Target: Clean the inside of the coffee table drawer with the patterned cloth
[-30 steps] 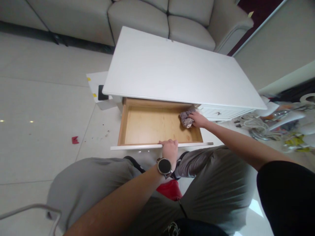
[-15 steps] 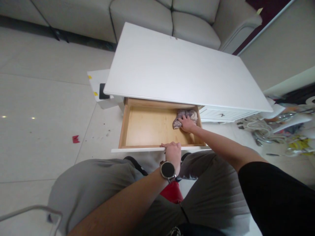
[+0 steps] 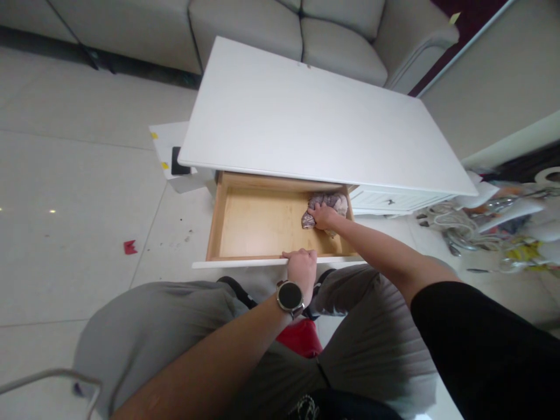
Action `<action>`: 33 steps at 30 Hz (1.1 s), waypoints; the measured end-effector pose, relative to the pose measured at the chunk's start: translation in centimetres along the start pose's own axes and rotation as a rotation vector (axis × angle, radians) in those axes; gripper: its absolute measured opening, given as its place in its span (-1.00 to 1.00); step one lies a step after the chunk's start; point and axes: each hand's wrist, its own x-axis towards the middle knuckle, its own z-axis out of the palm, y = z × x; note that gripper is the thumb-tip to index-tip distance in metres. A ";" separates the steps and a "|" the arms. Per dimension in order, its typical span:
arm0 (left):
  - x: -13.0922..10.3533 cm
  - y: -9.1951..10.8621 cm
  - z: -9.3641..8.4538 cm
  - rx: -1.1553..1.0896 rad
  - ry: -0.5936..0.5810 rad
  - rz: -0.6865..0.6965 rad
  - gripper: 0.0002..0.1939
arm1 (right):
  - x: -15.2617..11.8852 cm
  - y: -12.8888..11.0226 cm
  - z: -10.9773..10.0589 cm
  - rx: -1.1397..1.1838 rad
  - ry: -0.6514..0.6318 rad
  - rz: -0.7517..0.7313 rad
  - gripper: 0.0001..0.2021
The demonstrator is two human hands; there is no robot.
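Right hand presses down on cloth in drawer back-right corner. Left hand grips drawer front; cloth partly hidden under table top.

A grey sofa stood along the far side of the room, just behind the white table top. The floor was laid with pale tiles. A small red scrap lay on them at the left, well apart from the table, with dark specks scattered near it. A white box with a black patch and yellow stickers sat on the floor beside the table's left end. To the right, a blurred heap of cables and clutter lay on the floor. A thin metal bar showed at the lower left corner.
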 end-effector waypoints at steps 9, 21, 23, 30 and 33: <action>0.1 -0.1 0.3 0.009 0.025 -0.006 -0.59 | -1.0 -1.2 0.6 -0.044 0.041 0.025 -0.40; 0.1 -0.1 0.5 0.028 0.038 -0.002 -0.58 | -1.3 -1.5 0.4 -0.021 0.036 0.042 -0.38; 0.1 -0.1 0.4 0.037 0.033 -0.001 -0.57 | -1.3 -1.5 0.4 -0.004 0.038 0.046 -0.38; 0.1 -0.1 0.2 0.021 0.007 0.005 -0.56 | -1.7 -1.7 0.3 -0.017 0.067 0.056 -0.41; 0.1 -0.1 0.1 0.018 0.010 0.007 -0.56 | -1.7 -1.8 0.3 -0.023 0.069 0.057 -0.40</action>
